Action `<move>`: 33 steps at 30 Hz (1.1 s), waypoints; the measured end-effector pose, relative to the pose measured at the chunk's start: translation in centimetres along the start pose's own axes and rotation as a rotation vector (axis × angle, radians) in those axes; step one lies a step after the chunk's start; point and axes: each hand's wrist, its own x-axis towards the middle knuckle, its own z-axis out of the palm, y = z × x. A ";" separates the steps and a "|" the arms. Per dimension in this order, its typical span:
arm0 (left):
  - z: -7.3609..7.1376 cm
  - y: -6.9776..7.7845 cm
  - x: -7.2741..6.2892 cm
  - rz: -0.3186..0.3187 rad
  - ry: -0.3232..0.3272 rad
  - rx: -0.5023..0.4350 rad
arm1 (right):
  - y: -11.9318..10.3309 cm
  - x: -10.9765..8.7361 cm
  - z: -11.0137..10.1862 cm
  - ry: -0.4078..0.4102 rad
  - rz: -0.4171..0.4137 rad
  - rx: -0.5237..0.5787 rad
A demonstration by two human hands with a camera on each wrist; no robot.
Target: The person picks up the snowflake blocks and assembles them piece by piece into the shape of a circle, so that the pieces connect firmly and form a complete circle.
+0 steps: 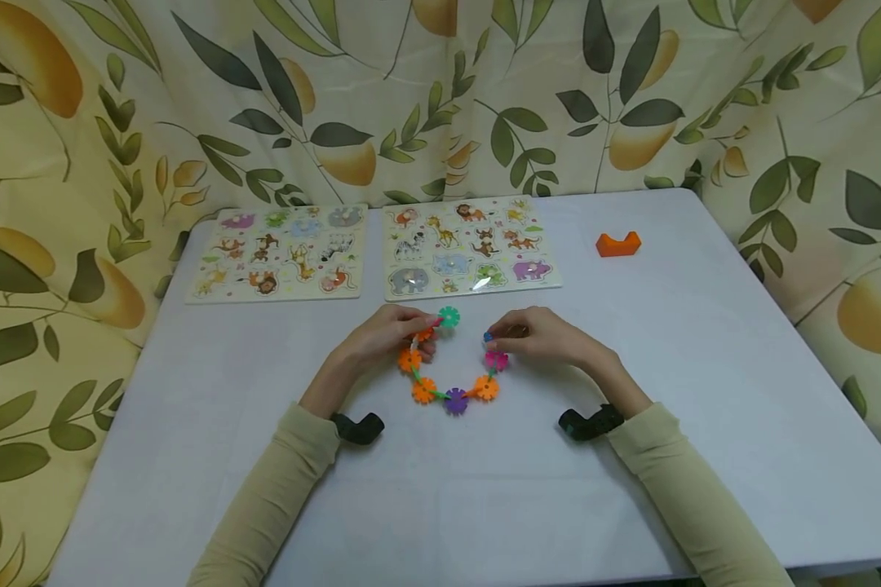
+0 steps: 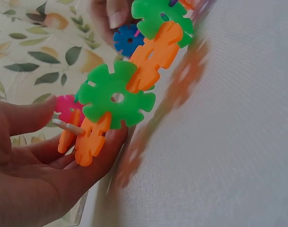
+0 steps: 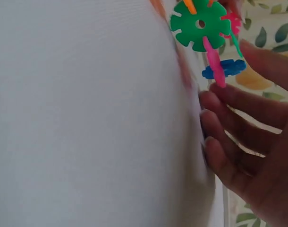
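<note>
A chain of notched plastic flower discs [image 1: 456,400] forms a U on the white table, its gap facing away from me. My left hand [image 1: 389,330] holds the chain's left side near a white disc [image 2: 68,126] and an orange disc [image 2: 91,142]. Past those fingers, a pink disc [image 2: 68,108] joins a teal-green end disc [image 1: 449,316]. At the other end, my right hand [image 1: 539,334] pinches around a blue disc [image 3: 224,69], which is slotted into a pink disc [image 3: 215,61]. Exact fingertip contact there is partly hidden.
Two animal puzzle boards [image 1: 279,285] [image 1: 473,285] lie side by side beyond the hands. An orange notched block [image 1: 618,244] sits at the back right. Black wrist cameras [image 1: 360,428] [image 1: 591,422] are on both wrists. A leaf-patterned curtain [image 1: 440,122] hangs behind the table.
</note>
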 end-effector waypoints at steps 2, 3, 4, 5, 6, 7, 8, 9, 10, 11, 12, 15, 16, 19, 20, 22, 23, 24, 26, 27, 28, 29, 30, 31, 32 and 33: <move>0.0 0.0 -0.1 0.002 -0.002 -0.001 | -0.1 -0.1 0.1 -0.020 -0.011 0.014; -0.1 0.0 -0.1 0.002 -0.001 -0.001 | -0.2 0.0 0.3 -0.017 -0.017 0.021; 0.0 0.0 -0.1 0.001 0.001 -0.002 | -0.3 0.1 0.4 -0.006 -0.031 0.026; 0.0 -0.1 -0.1 0.002 0.002 -0.002 | -0.4 0.2 0.6 0.009 -0.045 0.031; 0.0 -0.1 -0.1 0.002 0.004 -0.002 | -0.5 0.3 0.7 0.025 -0.056 0.035; 0.0 -0.1 -0.1 0.002 0.006 -0.003 | -0.6 0.5 0.9 0.040 -0.065 0.039; 0.1 -0.1 -0.1 0.002 0.006 -0.005 | -0.6 0.7 1.0 0.056 -0.075 0.043; 0.1 -0.1 -0.1 0.004 0.009 -0.006 | -0.6 0.9 1.1 0.071 -0.078 0.047; 0.1 -0.1 0.0 0.007 0.010 -0.006 | -0.6 1.1 1.2 0.082 -0.084 0.051; 0.2 -0.1 0.0 0.010 0.011 -0.006 | -0.7 1.2 1.3 0.091 -0.085 0.056; 0.2 -0.1 0.0 0.014 0.013 -0.006 | -0.7 1.3 1.3 0.099 -0.084 0.060; 0.3 -0.1 0.1 0.031 0.020 -0.006 | -0.8 1.7 1.3 0.123 -0.081 0.068; 0.3 -0.1 0.1 0.038 0.021 0.000 | -0.8 1.7 1.3 0.129 -0.079 0.070; 0.5 -0.1 0.1 0.065 0.029 0.036 | -0.9 2.0 1.3 0.151 -0.074 0.070; 0.6 -0.1 0.1 0.076 0.032 0.055 | -1.0 2.0 1.3 0.155 -0.076 0.069; 0.7 -0.1 0.1 0.091 0.047 0.093 | -1.0 2.1 1.4 0.166 -0.087 0.067; 0.8 -0.1 0.1 0.096 0.056 0.107 | -1.1 2.2 1.4 0.172 -0.091 0.066; 0.8 0.0 0.1 0.099 0.066 0.117 | -1.1 2.3 1.4 0.176 -0.098 0.063; 0.9 0.0 0.0 0.102 0.083 0.125 | -1.2 2.3 1.4 0.182 -0.104 0.060; 0.9 -0.1 0.0 0.102 0.090 0.126 | -1.3 2.4 1.4 0.183 -0.105 0.061; 0.9 0.0 0.0 0.101 0.095 0.126 | -1.3 2.4 1.4 0.185 -0.106 0.059; 0.9 0.0 0.0 0.099 0.100 0.126 | -1.4 2.4 1.4 0.185 -0.105 0.057; 0.9 0.0 0.0 0.097 0.104 0.127 | -1.4 2.4 1.4 0.184 -0.105 0.055; 0.9 0.0 0.0 0.096 0.107 0.126 | -1.4 2.4 1.4 0.184 -0.104 0.055; 0.9 0.0 0.0 0.093 0.110 0.126 | -1.4 2.5 1.4 0.183 -0.104 0.054; 0.9 0.0 0.0 0.091 0.112 0.129 | -1.4 2.5 1.4 0.182 -0.104 0.052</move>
